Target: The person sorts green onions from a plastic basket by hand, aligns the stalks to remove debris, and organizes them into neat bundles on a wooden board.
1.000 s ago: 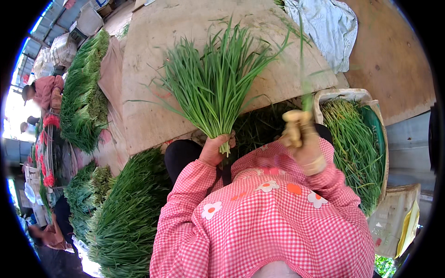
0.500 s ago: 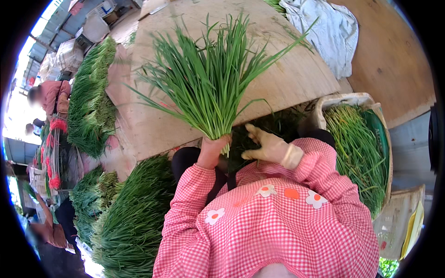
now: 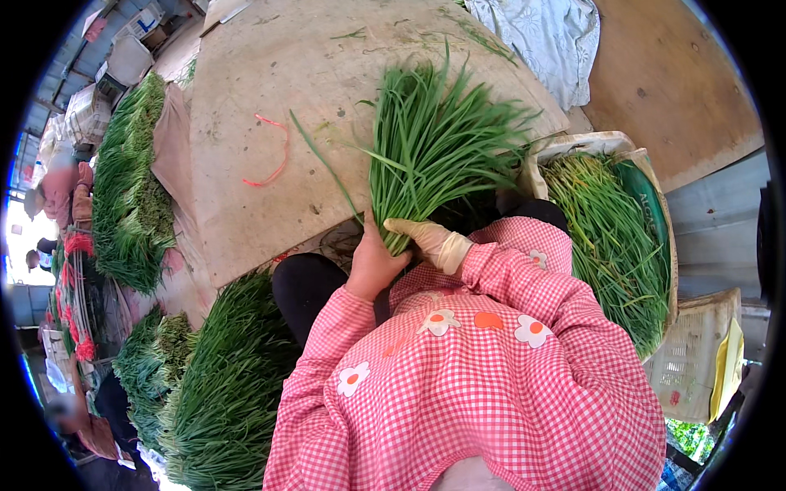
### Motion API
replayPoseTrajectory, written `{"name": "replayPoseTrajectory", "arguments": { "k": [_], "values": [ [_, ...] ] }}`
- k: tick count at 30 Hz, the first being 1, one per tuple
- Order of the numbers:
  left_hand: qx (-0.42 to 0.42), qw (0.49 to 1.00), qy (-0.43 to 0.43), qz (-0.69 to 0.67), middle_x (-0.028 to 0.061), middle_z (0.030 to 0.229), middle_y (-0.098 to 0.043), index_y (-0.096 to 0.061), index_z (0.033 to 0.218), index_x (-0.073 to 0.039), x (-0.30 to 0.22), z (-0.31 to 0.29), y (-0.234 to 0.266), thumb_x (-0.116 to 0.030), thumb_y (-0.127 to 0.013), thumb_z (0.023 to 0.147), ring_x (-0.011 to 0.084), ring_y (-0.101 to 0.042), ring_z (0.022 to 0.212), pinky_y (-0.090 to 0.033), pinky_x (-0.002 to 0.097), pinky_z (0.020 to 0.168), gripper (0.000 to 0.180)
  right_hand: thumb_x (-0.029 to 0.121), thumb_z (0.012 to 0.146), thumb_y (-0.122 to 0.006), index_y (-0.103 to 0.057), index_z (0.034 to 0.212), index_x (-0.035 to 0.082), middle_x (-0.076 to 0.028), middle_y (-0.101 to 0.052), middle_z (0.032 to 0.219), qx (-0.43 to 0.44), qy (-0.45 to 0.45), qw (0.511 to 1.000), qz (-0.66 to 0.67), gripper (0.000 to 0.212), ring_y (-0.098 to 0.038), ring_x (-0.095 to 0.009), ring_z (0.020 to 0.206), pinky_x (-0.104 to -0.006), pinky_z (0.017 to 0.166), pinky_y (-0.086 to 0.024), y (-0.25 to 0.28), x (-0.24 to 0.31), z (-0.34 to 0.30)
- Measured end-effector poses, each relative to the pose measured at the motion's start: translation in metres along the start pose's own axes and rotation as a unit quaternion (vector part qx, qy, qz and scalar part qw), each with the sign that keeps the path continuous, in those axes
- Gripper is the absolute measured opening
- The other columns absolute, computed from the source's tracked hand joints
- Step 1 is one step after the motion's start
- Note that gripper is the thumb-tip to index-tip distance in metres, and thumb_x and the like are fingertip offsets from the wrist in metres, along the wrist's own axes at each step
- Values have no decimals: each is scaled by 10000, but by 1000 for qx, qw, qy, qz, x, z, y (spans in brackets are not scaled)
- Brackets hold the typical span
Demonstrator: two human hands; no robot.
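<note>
and here we are at the stems: the bare left hand [image 3: 379, 260] is clamped around the lower end of the bunch of long green leaves [image 3: 438, 143], while the gloved right hand [image 3: 430, 240] comes in from the other side, fingers laid across the stems and pointing toward the left. whether those gloved fingers are pinching, i can't tell. the bunch itself rises just beyond both hands, its tips fanning away and leaning to the right. one loose blade [image 3: 323, 164] angles off by itself, its lower end at the left thumb; held or only touching, hard to say!

beyond the left hand, a thin red strip [image 3: 286, 151] lies curled on the wooden board [image 3: 246, 204], clear of the leaves. right of the gloved hand sits a crate [image 3: 573, 143] packed with more greens [image 3: 606, 245], and left of the left forearm, a big leafy heap [image 3: 233, 385].

so the step in hand looks like gathering and evening up the bunch. the next move seems to call for a firm left grip, with the right working gently, so no leaves slip or bruise.
</note>
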State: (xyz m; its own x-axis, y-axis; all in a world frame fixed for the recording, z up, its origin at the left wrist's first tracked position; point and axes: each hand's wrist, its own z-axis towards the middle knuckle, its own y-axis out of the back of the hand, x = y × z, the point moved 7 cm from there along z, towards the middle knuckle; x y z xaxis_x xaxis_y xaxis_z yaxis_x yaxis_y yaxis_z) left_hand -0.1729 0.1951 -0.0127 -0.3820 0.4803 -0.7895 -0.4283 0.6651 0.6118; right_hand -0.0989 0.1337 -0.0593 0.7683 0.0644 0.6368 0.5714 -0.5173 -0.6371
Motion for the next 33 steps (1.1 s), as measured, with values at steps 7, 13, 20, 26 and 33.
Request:
{"name": "replayPoseTrajectory", "arguments": {
  "k": [7,13,20,26,33],
  "values": [
    [209,788,165,-555,94,1100,-545,-353,1275,-12,37,-6,-33,-243,-699,755,202,-561,947,-470,323,817,666,226,792,-661,-581,1063,63,-52,-620,968,87,-65,993,-48,326,-575,-163,858,-290,794,-459,-1,11,-25],
    [276,635,183,-698,155,1117,-553,-421,1218,-33,32,-22,-48,-278,-624,812,276,-571,991,-497,402,812,516,309,776,-679,-586,1049,72,-42,-614,965,86,-17,987,-132,374,-562,-152,876,-276,798,-446,-6,23,-29],
    [264,645,200,-688,114,1030,-573,-464,1157,-38,33,-24,-55,-207,-644,778,196,-560,814,-479,315,673,452,421,820,-599,-583,1004,61,-51,-608,933,145,-34,962,-229,404,-543,-136,889,-251,784,-436,1,18,-22],
    [235,656,184,-693,77,964,-559,-480,1132,-43,19,-15,-44,-180,-656,758,152,-512,742,-434,287,638,436,305,851,-592,-578,926,27,-13,-611,818,36,70,870,-487,289,-552,-86,722,-205,659,-462,-21,65,-80],
    [259,709,156,-637,91,924,-553,-467,1134,-36,23,-14,-49,-182,-671,741,148,-515,710,-438,274,623,466,347,712,-715,-549,820,28,-55,-529,631,-195,174,781,-567,375,-500,-159,581,-282,557,-417,14,122,-46]
  ]
}}
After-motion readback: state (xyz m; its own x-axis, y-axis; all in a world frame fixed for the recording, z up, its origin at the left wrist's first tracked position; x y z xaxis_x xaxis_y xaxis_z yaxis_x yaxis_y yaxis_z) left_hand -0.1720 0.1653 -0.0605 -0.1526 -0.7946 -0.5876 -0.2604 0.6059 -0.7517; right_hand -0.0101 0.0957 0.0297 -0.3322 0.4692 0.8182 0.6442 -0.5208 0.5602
